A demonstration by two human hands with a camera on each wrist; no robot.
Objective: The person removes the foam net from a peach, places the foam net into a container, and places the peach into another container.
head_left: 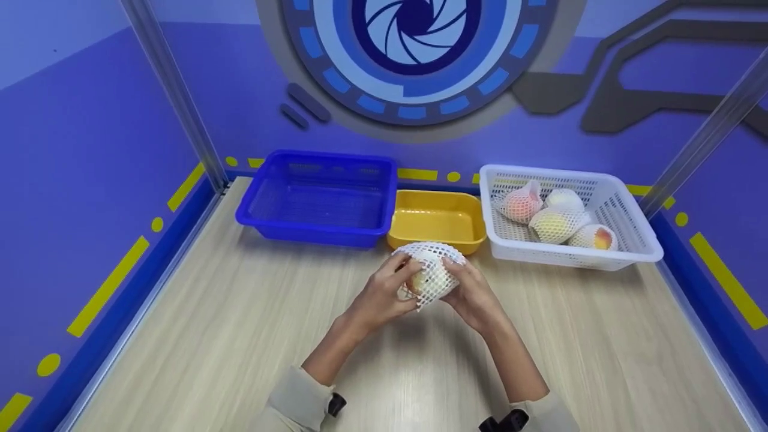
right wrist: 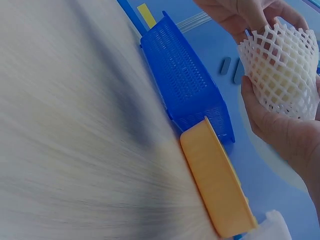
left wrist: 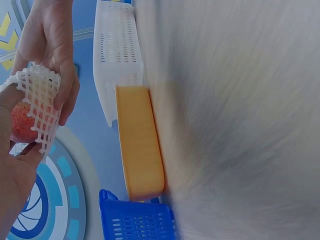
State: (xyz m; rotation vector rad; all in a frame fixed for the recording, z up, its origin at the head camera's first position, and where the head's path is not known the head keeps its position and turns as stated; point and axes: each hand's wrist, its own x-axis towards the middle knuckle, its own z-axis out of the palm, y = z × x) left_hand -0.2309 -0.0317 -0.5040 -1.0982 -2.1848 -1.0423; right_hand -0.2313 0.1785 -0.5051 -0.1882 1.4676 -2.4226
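Both hands hold a round red-and-yellow fruit (head_left: 415, 282) above the table, just in front of the yellow basin. A white foam net sleeve (head_left: 433, 277) covers most of it. My left hand (head_left: 384, 291) grips the fruit at the net's open end, where bare red skin (left wrist: 22, 125) shows in the left wrist view. From the other side, my right hand (head_left: 474, 297) holds the netted part, thumb on the mesh. In the right wrist view the mesh (right wrist: 282, 70) is stretched round the fruit, and some left fingertips are hidden behind its edge.
Along the back wall stand a blue basket (head_left: 318, 231), a small yellow basin (head_left: 441, 222) and a white basket (head_left: 570, 255). Several netted fruits (head_left: 522, 204) lie in the white basket. Blue panels with metal posts (head_left: 180, 90) enclose the wooden table (head_left: 240, 336).
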